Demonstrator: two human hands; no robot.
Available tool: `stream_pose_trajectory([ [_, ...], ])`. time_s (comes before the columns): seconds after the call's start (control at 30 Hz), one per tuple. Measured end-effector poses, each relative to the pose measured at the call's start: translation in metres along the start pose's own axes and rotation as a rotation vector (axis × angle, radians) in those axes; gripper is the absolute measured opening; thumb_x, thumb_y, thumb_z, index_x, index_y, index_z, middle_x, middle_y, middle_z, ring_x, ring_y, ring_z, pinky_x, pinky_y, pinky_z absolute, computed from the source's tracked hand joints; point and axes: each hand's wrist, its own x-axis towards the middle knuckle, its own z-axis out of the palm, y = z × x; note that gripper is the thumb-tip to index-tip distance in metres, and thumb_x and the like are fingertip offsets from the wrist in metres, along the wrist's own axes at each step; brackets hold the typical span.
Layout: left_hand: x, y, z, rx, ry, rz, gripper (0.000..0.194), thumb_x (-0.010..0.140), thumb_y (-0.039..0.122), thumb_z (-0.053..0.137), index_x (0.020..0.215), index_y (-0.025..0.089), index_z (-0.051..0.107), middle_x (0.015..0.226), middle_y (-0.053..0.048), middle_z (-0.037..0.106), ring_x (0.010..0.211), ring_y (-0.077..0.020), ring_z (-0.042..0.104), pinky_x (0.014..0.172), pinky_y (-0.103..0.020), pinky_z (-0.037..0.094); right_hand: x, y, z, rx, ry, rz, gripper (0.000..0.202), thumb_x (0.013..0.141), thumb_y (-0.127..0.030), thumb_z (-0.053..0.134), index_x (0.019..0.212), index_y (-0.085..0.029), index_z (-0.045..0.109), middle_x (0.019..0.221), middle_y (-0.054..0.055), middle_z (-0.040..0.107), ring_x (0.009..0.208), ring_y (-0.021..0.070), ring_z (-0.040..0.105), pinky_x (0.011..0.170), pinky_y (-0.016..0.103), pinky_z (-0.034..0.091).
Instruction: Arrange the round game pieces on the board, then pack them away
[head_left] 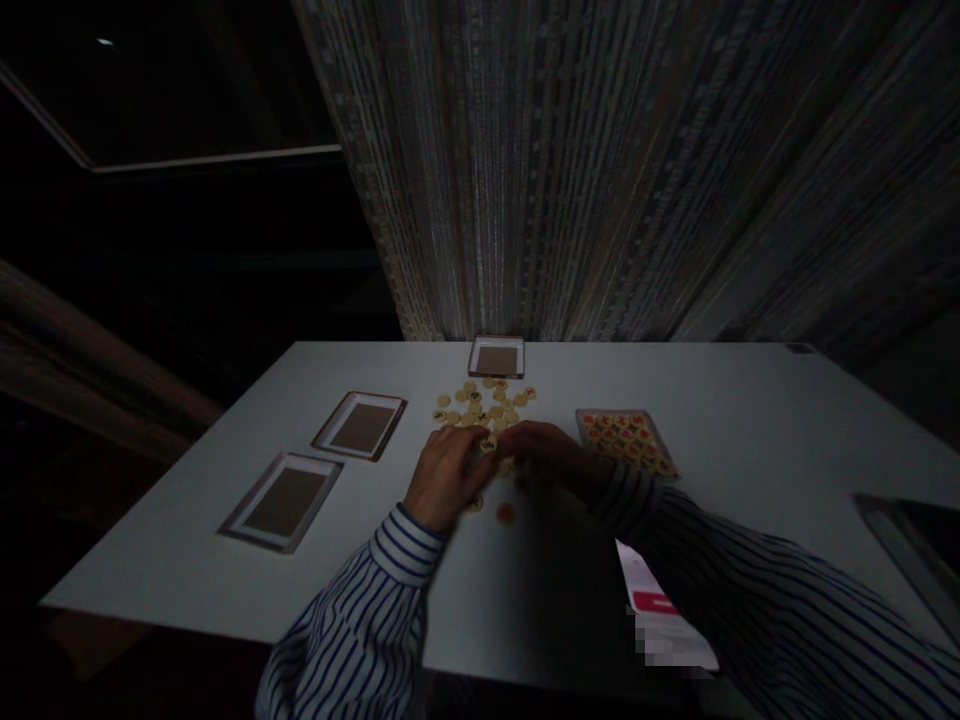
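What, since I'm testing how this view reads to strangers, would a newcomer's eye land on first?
Probably the glowing screen, bright in a dim room, by the near edge under the right sleeve. Next, the left hand and right hand meeting mid-table at a marked disc, scattered discs just beyond. Then the disc-filled tray to their right.

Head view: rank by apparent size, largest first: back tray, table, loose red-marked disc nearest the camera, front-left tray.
1. Table
2. Front-left tray
3. Back tray
4. Red-marked disc

The trays' true size order is unsure, as the front-left one sits nearer the camera.
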Motion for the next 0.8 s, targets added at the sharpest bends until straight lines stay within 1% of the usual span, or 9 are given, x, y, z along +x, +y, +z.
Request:
stream_pose_trajectory([
  [0.1, -0.001, 0.000, -0.001, -0.003, -0.009, 0.011, 0.020, 0.080, 0.024, 0.057, 0.097, 0.016, 0.055, 0.086, -0.006, 0.064, 0.081, -0.0189, 0.057, 0.072, -0.032, 0.046, -0.002, 0.011, -0.001, -0.012, -0.033, -0.061, 0.020, 0.064, -0.035, 0.064, 0.066, -0.016, 0.060, 0.061, -0.002, 0.058, 0.053, 0.0077, 0.050, 0.050, 0.021, 0.038],
  [0.2, -0.001, 0.001, -0.001, 0.001, -0.006, 0.019, 0.019, 0.080, 0.024, 0.056, 0.097, 0.016, 0.055, 0.086, -0.007, 0.064, 0.081, -0.0190, 0.057, 0.072, -0.032, 0.046, -0.004, 0.020, -0.002, 0.002, -0.088, -0.088, 0.023, 0.066, -0.038, 0.062, 0.072, -0.015, 0.062, 0.065, -0.002, 0.059, 0.050, 0.0078, 0.049, 0.048, 0.023, 0.038],
  [0.3, -0.001, 0.003, -0.001, 0.006, -0.015, 0.026, 0.020, 0.080, 0.024, 0.056, 0.098, 0.016, 0.054, 0.086, -0.007, 0.064, 0.081, -0.0195, 0.057, 0.072, -0.033, 0.046, -0.007, 0.024, -0.003, -0.023, -0.085, -0.111, 0.024, 0.067, -0.037, 0.063, 0.076, -0.015, 0.064, 0.071, 0.000, 0.061, 0.053, 0.0088, 0.052, 0.051, 0.024, 0.040],
  [0.4, 0.000, 0.005, -0.001, 0.007, -0.022, 0.029, 0.019, 0.079, 0.022, 0.057, 0.097, 0.015, 0.054, 0.084, -0.006, 0.063, 0.081, -0.0196, 0.056, 0.072, -0.033, 0.046, -0.010, 0.025, -0.004, -0.049, -0.093, -0.137, 0.024, 0.070, -0.037, 0.061, 0.077, -0.015, 0.065, 0.074, 0.001, 0.063, 0.057, 0.0095, 0.053, 0.055, 0.024, 0.041],
  [0.6, 0.001, 0.011, -0.003, -0.025, -0.016, 0.046, 0.017, 0.081, 0.022, 0.054, 0.096, 0.015, 0.053, 0.083, -0.006, 0.062, 0.080, -0.0193, 0.056, 0.071, -0.033, 0.046, -0.013, 0.025, -0.007, -0.038, -0.101, -0.158, 0.023, 0.072, -0.038, 0.059, 0.074, -0.015, 0.063, 0.068, 0.000, 0.061, 0.056, 0.0093, 0.053, 0.057, 0.025, 0.042],
  [0.8, 0.003, 0.019, -0.005, -0.049, -0.035, 0.042, 0.018, 0.081, 0.022, 0.053, 0.097, 0.015, 0.052, 0.082, -0.006, 0.061, 0.079, -0.0191, 0.055, 0.070, -0.032, 0.045, -0.025, 0.010, -0.010, -0.057, -0.053, -0.160, 0.022, 0.070, -0.038, 0.059, 0.073, -0.016, 0.063, 0.072, 0.001, 0.062, 0.058, 0.0095, 0.053, 0.055, 0.024, 0.042],
])
